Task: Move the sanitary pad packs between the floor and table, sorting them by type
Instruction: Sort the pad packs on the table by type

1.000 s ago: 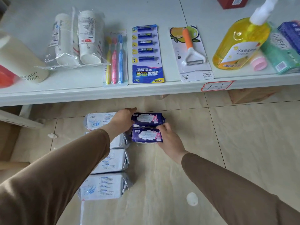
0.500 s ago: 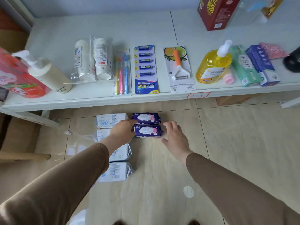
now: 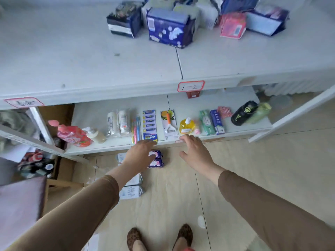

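Lower left of centre, white packs (image 3: 131, 192) lie in a column on the floor; my left hand (image 3: 140, 156), fingers loose, holds nothing above two purple packs (image 3: 157, 159); my right hand (image 3: 194, 151) spread, empty. Upper right, unsorted packs (image 3: 170, 27) await on the table (image 3: 81, 57).

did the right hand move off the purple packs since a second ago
Yes. The right hand then touched the purple packs on the floor; now it hangs open, apart from them to the right and lifted toward the lower shelf edge. The packs stayed put.
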Action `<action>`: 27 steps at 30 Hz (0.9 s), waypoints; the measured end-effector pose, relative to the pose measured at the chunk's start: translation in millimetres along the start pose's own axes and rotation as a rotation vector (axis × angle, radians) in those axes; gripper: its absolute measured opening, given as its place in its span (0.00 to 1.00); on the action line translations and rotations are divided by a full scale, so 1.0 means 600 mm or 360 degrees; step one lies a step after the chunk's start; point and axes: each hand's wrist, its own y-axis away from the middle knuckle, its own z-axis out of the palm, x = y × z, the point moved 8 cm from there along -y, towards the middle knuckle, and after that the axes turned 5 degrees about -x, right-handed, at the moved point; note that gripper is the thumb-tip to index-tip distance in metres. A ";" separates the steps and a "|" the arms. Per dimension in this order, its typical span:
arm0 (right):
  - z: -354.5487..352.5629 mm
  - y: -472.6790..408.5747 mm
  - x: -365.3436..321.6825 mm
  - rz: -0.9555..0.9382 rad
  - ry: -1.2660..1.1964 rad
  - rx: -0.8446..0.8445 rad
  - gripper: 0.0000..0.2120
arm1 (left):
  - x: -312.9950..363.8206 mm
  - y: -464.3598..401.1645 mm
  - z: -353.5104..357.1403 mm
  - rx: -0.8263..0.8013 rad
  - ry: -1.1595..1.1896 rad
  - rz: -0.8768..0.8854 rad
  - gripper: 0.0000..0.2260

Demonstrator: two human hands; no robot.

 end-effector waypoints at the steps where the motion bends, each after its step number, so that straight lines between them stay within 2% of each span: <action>1: -0.049 0.010 -0.021 -0.0040 0.0001 0.0025 0.21 | 0.029 0.013 -0.045 0.0060 0.0002 0.0036 0.23; 7: -0.280 0.023 -0.119 -0.0271 0.0075 0.0189 0.21 | 0.158 0.044 -0.263 0.0377 0.0009 0.0213 0.22; 13: -0.429 -0.039 -0.164 -0.0345 0.0071 0.0323 0.21 | 0.191 0.011 -0.413 0.0609 -0.0006 0.0232 0.22; 19: -0.506 -0.148 -0.186 -0.0360 0.0100 0.0310 0.23 | 0.162 -0.072 -0.508 0.0709 0.0003 0.0214 0.23; 27: -0.528 -0.284 -0.179 -0.0282 0.0077 0.0280 0.23 | 0.098 -0.175 -0.582 0.0640 0.0050 0.0067 0.23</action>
